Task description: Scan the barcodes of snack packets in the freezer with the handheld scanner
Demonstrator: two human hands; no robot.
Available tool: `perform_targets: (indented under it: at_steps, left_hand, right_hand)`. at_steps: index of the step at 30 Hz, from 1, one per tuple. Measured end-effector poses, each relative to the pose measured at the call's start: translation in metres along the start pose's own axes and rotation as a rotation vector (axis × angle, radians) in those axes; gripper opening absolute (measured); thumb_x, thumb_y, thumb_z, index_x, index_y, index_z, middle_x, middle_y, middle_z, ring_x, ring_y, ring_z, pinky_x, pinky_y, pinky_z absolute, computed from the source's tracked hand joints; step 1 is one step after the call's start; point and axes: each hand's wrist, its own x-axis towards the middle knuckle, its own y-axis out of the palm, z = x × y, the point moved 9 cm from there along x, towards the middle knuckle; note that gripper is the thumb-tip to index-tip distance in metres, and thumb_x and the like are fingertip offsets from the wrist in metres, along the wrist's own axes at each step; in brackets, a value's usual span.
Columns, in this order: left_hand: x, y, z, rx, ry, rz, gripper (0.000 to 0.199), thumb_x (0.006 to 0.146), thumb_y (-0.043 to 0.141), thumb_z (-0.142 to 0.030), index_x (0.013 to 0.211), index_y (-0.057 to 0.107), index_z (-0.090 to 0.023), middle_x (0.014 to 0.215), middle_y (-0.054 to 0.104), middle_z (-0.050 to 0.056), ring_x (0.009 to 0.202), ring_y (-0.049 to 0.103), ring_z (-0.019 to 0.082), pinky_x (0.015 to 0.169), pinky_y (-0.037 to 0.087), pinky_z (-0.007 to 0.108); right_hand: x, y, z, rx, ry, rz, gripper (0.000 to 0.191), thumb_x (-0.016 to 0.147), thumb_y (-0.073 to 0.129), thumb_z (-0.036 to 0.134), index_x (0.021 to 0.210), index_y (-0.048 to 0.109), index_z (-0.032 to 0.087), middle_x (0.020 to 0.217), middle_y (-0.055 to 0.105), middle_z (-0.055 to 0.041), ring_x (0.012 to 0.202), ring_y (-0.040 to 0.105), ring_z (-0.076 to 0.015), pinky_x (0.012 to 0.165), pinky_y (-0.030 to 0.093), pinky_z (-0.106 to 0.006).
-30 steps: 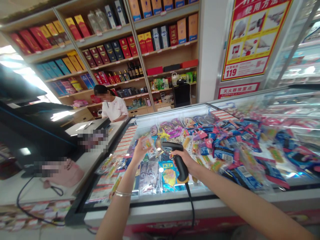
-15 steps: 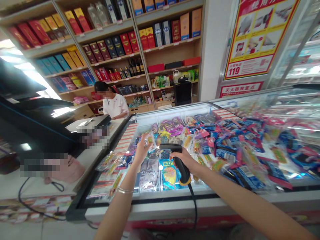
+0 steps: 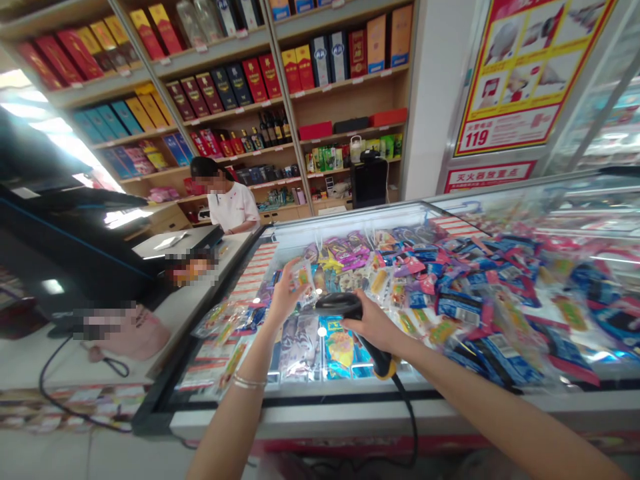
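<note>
Left hand (image 3: 286, 292) raised and pinching, right hand (image 3: 371, 327) curled in a closed grip.

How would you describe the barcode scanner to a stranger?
Start at the glass-topped display chest of bright packets. Over its near side, a person's right hand holds a black barcode scanner. Unlike the packets beneath, it is a hard pistol shape with a yellow collar and a trailing black cable.
</note>
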Motion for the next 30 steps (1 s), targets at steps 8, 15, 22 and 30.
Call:
perform_targets:
  at_steps: [8,15,22,30]
  left_hand:
    - [0.000,0.003,0.005,-0.026,-0.039,0.040,0.076,0.069,0.069,-0.033,0.138,0.037,-0.026,0.111,0.064,0.006,0.077,0.067,0.017,0.061,0.054,0.026]
    - [-0.001,0.003,0.002,-0.047,-0.026,0.039,0.074,0.068,0.070,-0.033,0.136,0.040,-0.025,0.112,0.064,0.007,0.080,0.067,0.017,0.066,0.055,0.028]
    - [0.000,0.005,0.005,-0.034,-0.018,0.065,0.077,0.070,0.068,-0.033,0.139,0.036,-0.023,0.110,0.064,0.008,0.079,0.068,0.019,0.066,0.056,0.030]
    - [0.001,0.008,0.009,-0.151,-0.086,0.057,0.099,0.063,0.075,-0.036,0.145,0.020,-0.025,0.112,0.063,0.009,0.076,0.065,0.015,0.060,0.053,0.024]
  right_hand:
    - [-0.001,-0.003,0.003,-0.067,-0.009,-0.028,0.036,0.064,0.072,0.017,0.090,0.048,0.024,0.059,0.057,0.0076,0.044,0.052,-0.0112,0.047,0.036,-0.023]
    - [-0.002,-0.005,0.003,-0.080,-0.018,-0.035,0.036,0.064,0.071,0.017,0.091,0.048,0.024,0.059,0.057,0.0070,0.046,0.053,-0.0128,0.048,0.037,-0.024]
    - [0.000,-0.005,0.001,-0.084,-0.023,-0.034,0.037,0.063,0.070,0.016,0.092,0.047,0.023,0.059,0.058,0.0070,0.044,0.053,-0.0116,0.045,0.037,-0.023]
    - [0.004,0.006,0.002,0.054,0.021,0.053,0.038,0.064,0.064,0.021,0.094,0.042,0.023,0.057,0.061,0.0066,0.040,0.054,-0.0137,0.038,0.043,-0.024]
